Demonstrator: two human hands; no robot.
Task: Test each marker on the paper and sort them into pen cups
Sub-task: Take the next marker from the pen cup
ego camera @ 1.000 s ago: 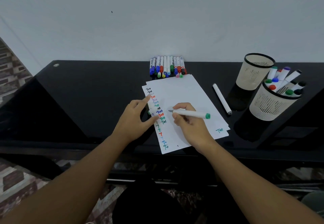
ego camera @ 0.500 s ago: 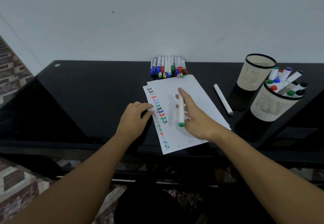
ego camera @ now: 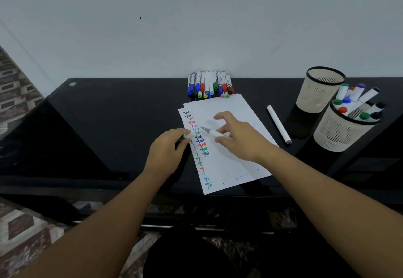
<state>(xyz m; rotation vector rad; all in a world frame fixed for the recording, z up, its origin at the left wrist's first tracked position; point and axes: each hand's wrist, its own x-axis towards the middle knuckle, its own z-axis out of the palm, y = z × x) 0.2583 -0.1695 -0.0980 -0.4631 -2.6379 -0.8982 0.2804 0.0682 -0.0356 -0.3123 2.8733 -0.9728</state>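
Marker (ego camera: 214, 132) now uncapped, turned tip-left over "Test" paper (ego camera: 229, 160); both hands pinching: right (ego camera: 242, 138) marker, left (ego camera: 168, 151) cap (ego camera: 187, 136).

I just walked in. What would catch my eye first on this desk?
Two hands meet over a white paper lined with colourful "Test" scribbles: the right hand holds an uncapped marker, the left hand its green cap. A row of markers lies by the wall, and a full pen cup stands right.
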